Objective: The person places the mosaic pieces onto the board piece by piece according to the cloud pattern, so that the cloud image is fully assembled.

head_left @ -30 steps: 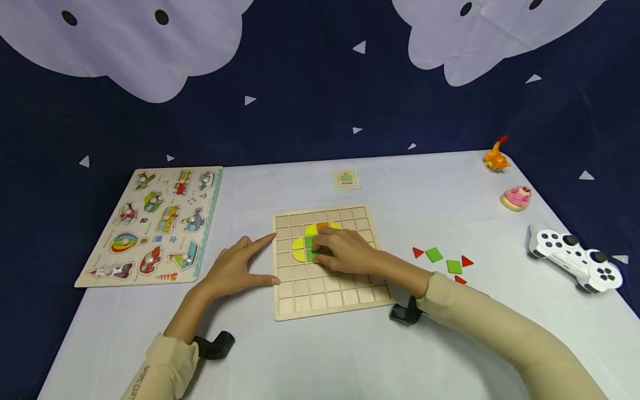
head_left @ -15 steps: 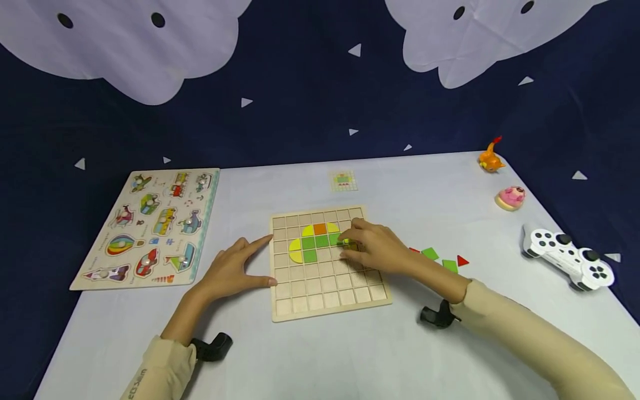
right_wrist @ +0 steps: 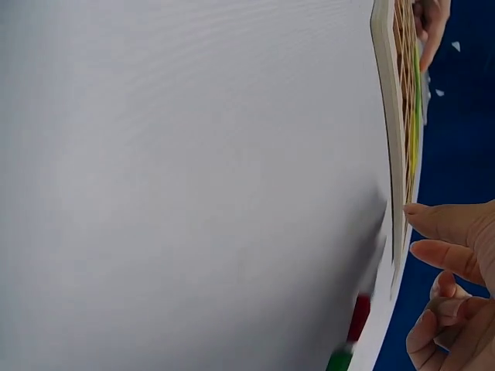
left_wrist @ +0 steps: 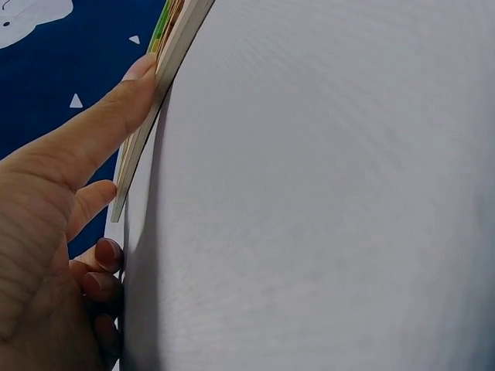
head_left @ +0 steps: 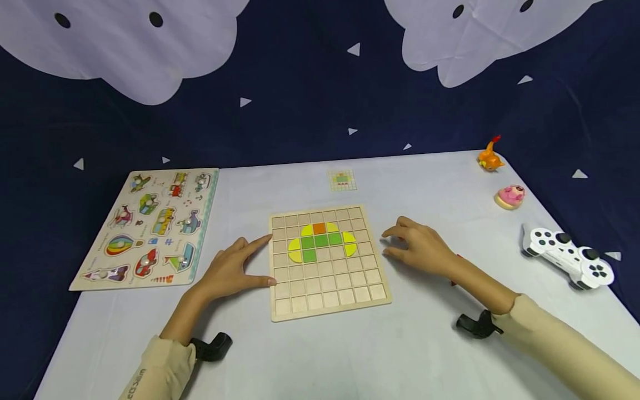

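A wooden grid board (head_left: 330,300) lies on the white table with a pattern of thin tiles in its upper half. An orange square (head_left: 319,229) sits at the top, above several green squares (head_left: 321,240). Yellow rounded pieces (head_left: 350,249) flank them. My left hand (head_left: 227,273) touches the board's left edge with extended thumb and index finger. Off the board's right edge hovers my right hand (head_left: 422,250), fingers loosely bent, nothing between them. Beneath it, the right wrist view shows a red piece (right_wrist: 359,317) and a green piece (right_wrist: 339,359); the forearm mostly hides the loose pieces in the head view.
Behind the board lies a small pattern card (head_left: 342,180). At left is a picture peg puzzle (head_left: 155,228). Along the right side are an orange toy figure (head_left: 490,158), a pink toy (head_left: 511,196) and a white game controller (head_left: 570,258).
My right hand has set a yellow piece at the right of the pattern, let go and moved right, off the board towards the loose pieces. My left hand stays at the board's edge.
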### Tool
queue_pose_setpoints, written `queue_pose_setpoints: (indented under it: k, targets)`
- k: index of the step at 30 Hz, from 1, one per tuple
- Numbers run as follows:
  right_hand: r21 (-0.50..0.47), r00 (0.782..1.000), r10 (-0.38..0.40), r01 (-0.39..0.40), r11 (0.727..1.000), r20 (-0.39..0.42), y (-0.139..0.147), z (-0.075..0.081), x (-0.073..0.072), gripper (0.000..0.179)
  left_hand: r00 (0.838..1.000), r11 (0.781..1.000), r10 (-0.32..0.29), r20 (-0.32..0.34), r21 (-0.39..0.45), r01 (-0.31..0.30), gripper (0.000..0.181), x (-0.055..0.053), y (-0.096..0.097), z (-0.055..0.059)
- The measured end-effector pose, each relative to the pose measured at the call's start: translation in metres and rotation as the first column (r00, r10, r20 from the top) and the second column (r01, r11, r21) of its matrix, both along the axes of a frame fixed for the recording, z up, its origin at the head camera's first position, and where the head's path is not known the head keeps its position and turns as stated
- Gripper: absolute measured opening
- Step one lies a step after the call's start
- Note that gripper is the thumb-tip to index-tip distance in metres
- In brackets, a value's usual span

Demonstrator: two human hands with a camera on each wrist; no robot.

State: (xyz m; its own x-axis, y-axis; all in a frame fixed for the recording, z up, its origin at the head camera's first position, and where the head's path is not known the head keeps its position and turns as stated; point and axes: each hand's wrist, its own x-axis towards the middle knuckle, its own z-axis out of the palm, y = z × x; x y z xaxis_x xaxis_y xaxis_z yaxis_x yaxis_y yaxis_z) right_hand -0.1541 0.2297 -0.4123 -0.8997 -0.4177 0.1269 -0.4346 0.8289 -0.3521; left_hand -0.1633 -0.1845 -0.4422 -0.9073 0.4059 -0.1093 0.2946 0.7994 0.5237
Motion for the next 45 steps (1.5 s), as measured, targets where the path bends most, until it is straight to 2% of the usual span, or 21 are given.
queue_pose_setpoints:
  k: [8,18,25,29,35,45]
  targets:
    - [0.008,0.996,-0.074,0.074,0.997,-0.053,0.033,0.001,0.013,0.03,1.0,1.0,-0.006,-0.002,0.003,0.006,0.1,-0.001,0.002,0.002]
    - [0.031,0.987,-0.154,0.156,0.987,-0.045,0.058,-0.001,0.025,0.03,1.0,1.0,-0.002,0.002,0.008,0.002,0.101,-0.001,0.001,0.0]
    - [0.056,0.975,-0.221,0.219,0.974,0.033,0.068,0.001,0.029,0.029,1.0,1.0,-0.002,0.003,0.012,0.002,0.1,0.0,-0.001,0.0]
    - [0.038,0.975,-0.216,0.214,0.976,0.05,0.07,0.001,0.029,0.026,1.0,1.0,-0.002,0.003,0.01,0.002,0.1,0.0,-0.001,0.0]
    - [0.008,0.983,-0.181,0.181,0.983,0.013,0.07,-0.002,0.025,0.019,1.0,1.0,-0.002,-0.001,0.012,0.002,0.1,0.0,-0.001,0.001]
    - [-0.031,0.991,-0.13,0.129,0.991,-0.03,0.051,-0.004,0.009,0.017,1.0,1.0,-0.004,-0.001,0.009,0.004,0.1,0.0,-0.001,0.002]
